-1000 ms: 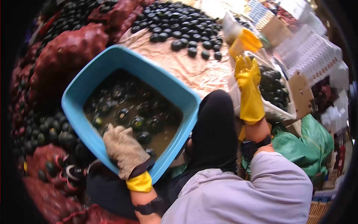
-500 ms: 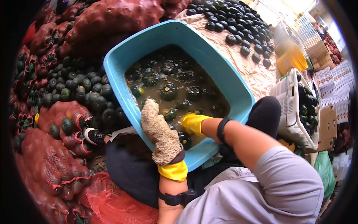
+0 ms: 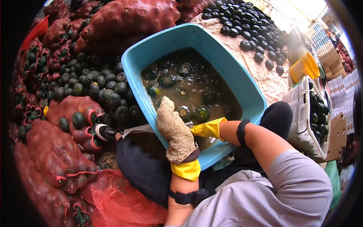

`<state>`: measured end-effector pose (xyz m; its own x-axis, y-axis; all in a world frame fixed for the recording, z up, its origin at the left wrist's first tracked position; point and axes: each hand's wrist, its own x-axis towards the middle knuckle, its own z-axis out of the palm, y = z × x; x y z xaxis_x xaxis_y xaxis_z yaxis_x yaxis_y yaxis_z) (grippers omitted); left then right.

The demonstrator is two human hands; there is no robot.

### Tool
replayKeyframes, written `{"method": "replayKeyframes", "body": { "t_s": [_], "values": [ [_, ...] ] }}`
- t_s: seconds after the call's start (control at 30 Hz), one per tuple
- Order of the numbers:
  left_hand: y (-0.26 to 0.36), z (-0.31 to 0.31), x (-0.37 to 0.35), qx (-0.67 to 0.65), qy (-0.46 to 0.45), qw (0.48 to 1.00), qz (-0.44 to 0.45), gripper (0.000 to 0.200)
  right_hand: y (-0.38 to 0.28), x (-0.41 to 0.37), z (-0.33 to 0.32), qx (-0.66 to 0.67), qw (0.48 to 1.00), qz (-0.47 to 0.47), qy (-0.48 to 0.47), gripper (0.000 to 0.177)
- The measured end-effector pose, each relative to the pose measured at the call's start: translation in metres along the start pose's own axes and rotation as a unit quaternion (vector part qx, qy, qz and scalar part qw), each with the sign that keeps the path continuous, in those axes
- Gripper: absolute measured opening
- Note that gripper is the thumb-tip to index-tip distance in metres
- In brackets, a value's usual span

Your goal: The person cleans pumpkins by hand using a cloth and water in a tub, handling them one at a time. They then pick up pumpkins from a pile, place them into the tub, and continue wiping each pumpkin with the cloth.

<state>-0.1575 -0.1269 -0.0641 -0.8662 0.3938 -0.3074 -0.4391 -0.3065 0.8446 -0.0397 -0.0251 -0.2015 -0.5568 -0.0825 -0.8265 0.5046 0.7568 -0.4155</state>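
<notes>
A blue plastic tub [image 3: 130, 75] holds muddy brown water with several dark green squashes floating in it, one of them a round squash [image 3: 202, 113] just beyond my hands. My left hand [image 3: 174, 130] wears a tan fuzzy washing mitt over a yellow rubber glove and reaches over the tub's near side. The mitt hides its fingers. Close beside it, my right hand [image 3: 208, 129], in a yellow rubber glove, is low at the water with its fingertips near the mitt. Whether anything is between the hands is hidden from me.
Red mesh sacks [image 3: 56, 155] and a heap of dark squashes [image 3: 102, 85] lie to the left. More squashes [image 3: 249, 28] rest on a light sheet at the back right. A white crate [image 3: 302, 113] of squashes and a yellow bucket [image 3: 304, 67] stand at right.
The whole view has shifted, so the tub appears further right. My right hand has risen somewhat and shows more of its glove. Squashes in the water have bobbed and drifted.
</notes>
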Motion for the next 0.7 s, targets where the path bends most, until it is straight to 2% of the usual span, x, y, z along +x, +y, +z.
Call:
{"method": "replayKeyframes", "body": {
  "t_s": [0.1,0.13,0.17,0.27,0.3,0.33,0.37,0.4,0.47,0.5,0.53,0.6,0.63,0.67,0.7],
  "values": [
    [0.005,-0.002,0.003,-0.106,0.032,0.992,-0.052,0.037,-0.007,0.016,0.006,0.128,0.99,-0.04,-0.036,0.083],
    [0.01,0.0,-0.004,-0.02,0.033,0.999,-0.017,0.042,-0.006,0.017,0.01,0.191,0.979,-0.058,-0.051,0.082],
    [0.016,0.005,-0.017,0.012,0.012,0.999,0.027,0.044,-0.002,0.012,0.008,0.27,0.957,-0.079,-0.07,0.082],
    [0.03,0.002,-0.058,0.119,-0.057,0.98,0.147,0.05,0.002,-0.02,0.005,0.511,0.845,-0.098,-0.121,0.082],
    [0.031,-0.001,-0.064,0.158,-0.082,0.968,0.179,0.053,0.005,-0.038,-0.003,0.548,0.823,-0.086,-0.118,0.081],
    [0.03,-0.006,-0.064,0.203,-0.113,0.952,0.2,0.056,-0.01,-0.073,-0.022,0.533,0.84,-0.049,-0.083,0.079],
    [0.03,-0.011,-0.063,0.247,-0.143,0.933,0.219,0.059,-0.012,-0.095,-0.039,0.508,0.856,-0.06,-0.075,0.093],
    [0.03,-0.016,-0.062,0.291,-0.174,0.911,0.237,0.062,0.013,-0.101,-0.051,0.266,0.931,-0.244,0.053,0.088],
    [0.03,-0.021,-0.06,0.372,-0.235,0.855,0.274,0.069,0.008,-0.132,-0.066,0.3,0.904,-0.256,0.164,0.075],
    [0.03,-0.019,-0.059,0.411,-0.265,0.822,0.293,0.073,-0.004,-0.15,-0.069,0.572,0.805,-0.083,0.134,0.068],
    [0.03,-0.014,-0.06,0.365,-0.252,0.85,0.283,0.086,0.009,-0.145,-0.062,0.582,0.773,-0.159,0.194,0.068],
    [0.034,0.003,-0.06,0.269,-0.228,0.899,0.26,0.114,-0.014,-0.178,-0.066,0.617,0.722,-0.221,0.221,0.074],
    [0.016,0.001,-0.038,0.36,-0.182,0.865,0.298,0.126,-0.015,-0.18,-0.064,0.632,0.693,-0.259,0.23,0.076],
    [-0.003,0.0,-0.016,0.447,-0.13,0.822,0.329,0.139,-0.031,-0.19,-0.065,0.592,0.714,-0.268,0.26,0.077],
    [-0.004,0.004,-0.015,0.354,-0.201,0.868,0.283,0.112,-0.048,-0.198,-0.066,0.552,0.733,-0.276,0.287,0.079]
  ]
}}
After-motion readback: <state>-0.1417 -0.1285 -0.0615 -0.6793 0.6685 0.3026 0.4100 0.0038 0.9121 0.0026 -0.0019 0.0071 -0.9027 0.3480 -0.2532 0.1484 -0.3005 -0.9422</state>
